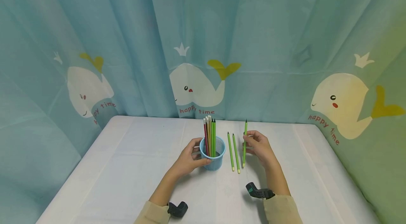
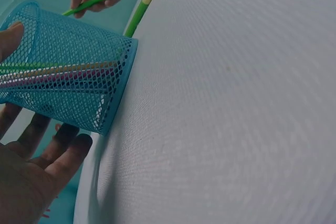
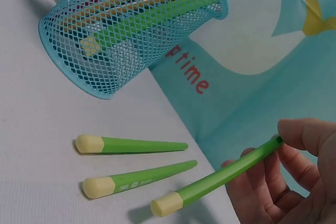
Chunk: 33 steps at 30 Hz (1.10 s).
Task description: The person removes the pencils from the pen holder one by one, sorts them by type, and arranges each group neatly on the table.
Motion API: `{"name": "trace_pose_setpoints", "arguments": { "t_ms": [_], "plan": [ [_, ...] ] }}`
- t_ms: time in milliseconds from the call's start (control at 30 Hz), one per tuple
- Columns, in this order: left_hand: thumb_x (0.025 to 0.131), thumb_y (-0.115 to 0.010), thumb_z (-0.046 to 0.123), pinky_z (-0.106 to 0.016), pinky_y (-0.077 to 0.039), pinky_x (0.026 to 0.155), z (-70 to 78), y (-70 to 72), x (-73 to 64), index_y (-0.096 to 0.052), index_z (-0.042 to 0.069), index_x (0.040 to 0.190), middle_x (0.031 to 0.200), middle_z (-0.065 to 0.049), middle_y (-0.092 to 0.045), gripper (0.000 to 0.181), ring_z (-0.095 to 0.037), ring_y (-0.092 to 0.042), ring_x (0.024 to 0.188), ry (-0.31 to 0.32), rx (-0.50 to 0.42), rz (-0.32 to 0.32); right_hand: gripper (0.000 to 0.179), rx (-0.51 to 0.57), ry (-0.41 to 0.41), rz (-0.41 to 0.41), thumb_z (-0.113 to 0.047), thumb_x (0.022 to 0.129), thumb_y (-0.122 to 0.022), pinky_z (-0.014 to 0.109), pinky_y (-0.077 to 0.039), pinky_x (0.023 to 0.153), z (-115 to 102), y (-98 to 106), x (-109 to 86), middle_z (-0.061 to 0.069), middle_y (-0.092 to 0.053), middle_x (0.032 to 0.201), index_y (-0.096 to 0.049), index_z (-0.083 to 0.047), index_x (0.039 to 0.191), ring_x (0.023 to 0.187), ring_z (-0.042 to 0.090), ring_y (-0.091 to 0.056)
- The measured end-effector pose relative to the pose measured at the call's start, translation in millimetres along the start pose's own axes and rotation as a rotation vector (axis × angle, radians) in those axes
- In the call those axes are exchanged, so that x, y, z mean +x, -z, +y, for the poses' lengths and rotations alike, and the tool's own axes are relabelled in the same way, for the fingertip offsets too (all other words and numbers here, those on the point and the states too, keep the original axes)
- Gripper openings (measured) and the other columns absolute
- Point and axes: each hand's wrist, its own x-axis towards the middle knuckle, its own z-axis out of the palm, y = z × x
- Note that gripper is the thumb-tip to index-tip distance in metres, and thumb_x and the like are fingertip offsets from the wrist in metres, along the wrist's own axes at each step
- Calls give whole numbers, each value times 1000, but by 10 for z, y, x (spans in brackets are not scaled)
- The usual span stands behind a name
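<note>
A light-blue mesh pencil cup [image 1: 214,163] stands upright on the table, several pencils [image 1: 209,136] leaning inside it, some green, others red or tan with white ends. My left hand [image 1: 187,159] grips the cup from its left side, thumb at the front and fingers behind. To the right, my right hand [image 1: 260,146] pinches a green pencil [image 1: 244,151] with a cream end, its dark tip pointing away from me. In the right wrist view that pencil [image 3: 226,174] slants above the tabletop. Two more green pencils [image 3: 142,146] lie side by side between the cup and my right hand.
The white-covered table [image 1: 127,167] runs back to a blue curtain [image 1: 269,41] printed with whales, which also hangs along both sides. Dark wrist-worn devices [image 1: 258,191] sit on both wrists at the sleeve ends.
</note>
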Motion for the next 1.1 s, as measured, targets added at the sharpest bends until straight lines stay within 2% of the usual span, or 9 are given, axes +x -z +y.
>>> {"name": "trace_pose_setpoints", "arguments": {
  "t_ms": [167, 433, 667, 800, 1100],
  "plan": [
    [82, -82, 14, -46, -50, 106, -5, 2, 5, -40, 11, 145, 142, -17, -49, 76, -36, -53, 130, -6, 11, -1, 33, -6, -10, 10, -16, 99, -60, 33, -61, 74, 127, 11, 90, 15, -60, 106, -54, 3, 125, 82, 15, -60],
    [82, -82, 13, -47, -48, 107, -10, -7, 7, -41, 11, 145, 142, -17, -49, 75, -36, -53, 130, -9, 9, 2, 33, -97, -18, 55, -19, 98, -63, 31, -61, 71, 283, -2, 170, 12, -61, 102, -56, -1, 124, 81, 16, -61],
    [82, -82, 12, -48, -48, 107, -3, -4, 3, -41, 11, 145, 142, -16, -49, 75, -36, -53, 130, -5, 3, 3, 34, -309, -17, 108, -21, 95, -66, 25, -50, 56, 341, -23, 183, 7, -61, 85, -62, -5, 125, 66, 14, -54],
    [82, -82, 13, -48, -48, 107, 6, -3, 0, -41, 11, 145, 142, -16, -49, 75, -36, -53, 130, -6, 11, 5, 35, -391, -20, 124, -23, 94, -66, 25, -50, 55, 370, -39, 181, 8, -64, 85, -63, -4, 123, 66, 16, -56],
    [83, -82, 12, -49, -48, 107, 6, -4, -2, -41, 11, 145, 143, -17, -49, 74, -36, -52, 131, -6, 8, 1, 35, -416, -9, 117, -22, 95, -65, 27, -56, 58, 411, -49, 180, 11, -67, 90, -63, -2, 124, 71, 18, -61]
  ]
}}
